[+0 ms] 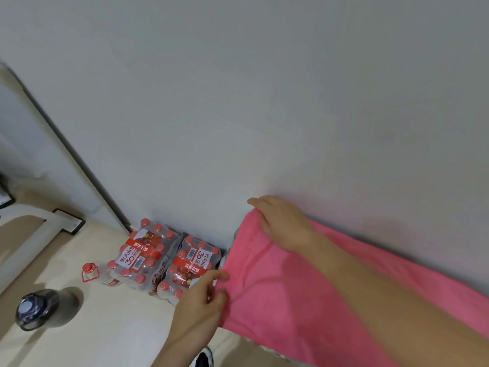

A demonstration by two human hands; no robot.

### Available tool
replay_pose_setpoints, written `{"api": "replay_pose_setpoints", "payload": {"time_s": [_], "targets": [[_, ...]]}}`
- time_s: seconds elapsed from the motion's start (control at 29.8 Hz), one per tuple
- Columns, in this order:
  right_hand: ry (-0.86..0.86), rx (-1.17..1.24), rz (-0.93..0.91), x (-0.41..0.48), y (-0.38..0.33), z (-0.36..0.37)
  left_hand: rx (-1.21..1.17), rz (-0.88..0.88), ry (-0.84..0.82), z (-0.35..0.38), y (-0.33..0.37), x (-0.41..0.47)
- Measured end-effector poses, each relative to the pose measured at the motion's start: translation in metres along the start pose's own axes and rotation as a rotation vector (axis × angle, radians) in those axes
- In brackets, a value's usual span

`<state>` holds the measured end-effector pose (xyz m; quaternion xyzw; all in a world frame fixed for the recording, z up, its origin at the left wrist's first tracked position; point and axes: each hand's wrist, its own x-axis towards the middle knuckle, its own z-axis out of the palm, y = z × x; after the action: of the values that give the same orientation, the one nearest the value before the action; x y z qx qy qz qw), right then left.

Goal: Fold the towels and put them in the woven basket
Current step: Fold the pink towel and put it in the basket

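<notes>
Pink terry towel (pixel 317 300) is lying lengthwise rightward; we are pinching its near-left corner with the left hand (pixel 203 300), pressing the far corner flat with the open right hand (pixel 283 221).

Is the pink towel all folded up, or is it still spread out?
Spread out. The pink towel lies long and flat along the wall, with the left hand pinching one corner and the right hand on the other.

1. Pink towel (pixel 304 300): matt cloth, soft, finely textured
2. Bottle packs (pixel 164 260): glossy clear plastic wrap, red plastic caps
3. Wall (pixel 264 88): smooth, matt, painted
4. Floor (pixel 111 327): smooth, pale, slightly sheened
</notes>
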<state>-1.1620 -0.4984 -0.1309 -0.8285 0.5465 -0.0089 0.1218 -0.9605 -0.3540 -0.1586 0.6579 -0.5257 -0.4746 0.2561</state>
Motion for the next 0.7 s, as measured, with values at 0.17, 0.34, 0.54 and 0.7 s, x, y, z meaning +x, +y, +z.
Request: {"api": "replay_pose_setpoints", "payload": {"time_s": [0.17,0.34,0.54,0.7], "targets": [[0.111,0.201,0.257,-0.088,0.006,-0.002,0.424,0.365,0.158,0.005,0.017,0.012],[0.24,0.309,0.622,-0.207,0.033,0.006,0.414,0.709,-0.093,0.052,0.079,0.012],[0.308,0.403,1.064,-0.352,0.066,0.022,0.607,1.07,-0.381,0.16,0.093,-0.029],[-0.007,0.177,0.952,-0.414,0.081,0.038,0.923,1.163,-0.424,0.219,0.085,-0.062]]}}
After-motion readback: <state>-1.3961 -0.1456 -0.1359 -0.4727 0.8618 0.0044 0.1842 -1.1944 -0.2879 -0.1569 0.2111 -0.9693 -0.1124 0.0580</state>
